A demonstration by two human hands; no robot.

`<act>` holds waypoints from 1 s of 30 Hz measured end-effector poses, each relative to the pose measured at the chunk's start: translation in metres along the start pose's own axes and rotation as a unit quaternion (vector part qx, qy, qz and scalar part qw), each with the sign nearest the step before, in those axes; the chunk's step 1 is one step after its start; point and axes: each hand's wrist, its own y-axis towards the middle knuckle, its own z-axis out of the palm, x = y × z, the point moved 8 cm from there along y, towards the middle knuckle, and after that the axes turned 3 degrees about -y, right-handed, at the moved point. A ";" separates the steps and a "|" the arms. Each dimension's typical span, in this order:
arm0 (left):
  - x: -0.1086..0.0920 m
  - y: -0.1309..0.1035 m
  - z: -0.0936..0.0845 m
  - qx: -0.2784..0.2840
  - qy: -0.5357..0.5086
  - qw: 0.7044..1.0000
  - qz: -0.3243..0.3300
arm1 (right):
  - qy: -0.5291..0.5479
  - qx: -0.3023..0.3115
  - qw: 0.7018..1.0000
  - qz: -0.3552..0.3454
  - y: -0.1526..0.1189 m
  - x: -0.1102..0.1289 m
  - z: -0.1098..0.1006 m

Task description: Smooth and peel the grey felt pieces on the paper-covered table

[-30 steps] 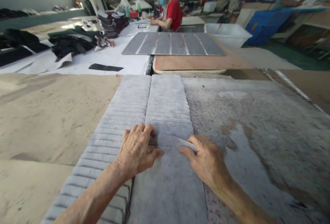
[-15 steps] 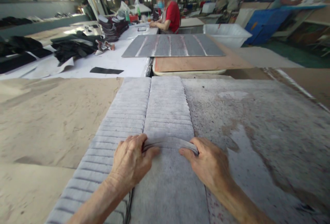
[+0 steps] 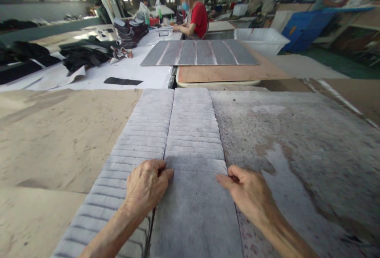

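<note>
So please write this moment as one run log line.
left hand: on grey strip | right hand: on strip's right end | strip: flat

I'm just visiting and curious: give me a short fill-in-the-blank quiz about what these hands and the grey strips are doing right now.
1. The left hand and right hand rest at either end of a grey ____ strip.
2. The strips lie overlapped in ____ columns side by side.
3. The person at the far table wears a ____ shirt.
4. A pile of ____ fabric lies to the far left.

Missing words: felt; two; red; black
</note>
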 end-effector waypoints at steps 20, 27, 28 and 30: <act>-0.005 -0.006 0.001 -0.064 0.059 0.996 0.028 | -0.018 0.000 1.000 0.019 0.003 0.003 -0.003; -0.017 -0.039 -0.009 -0.272 0.106 0.946 0.143 | -0.048 -0.004 0.999 0.025 0.000 0.004 -0.003; -0.024 -0.045 -0.004 -0.273 0.118 0.934 0.197 | -0.050 -0.003 0.998 0.026 0.000 0.003 -0.002; -0.038 -0.055 0.013 -0.219 0.134 0.915 0.310 | -0.050 0.000 0.998 0.027 0.001 0.003 -0.002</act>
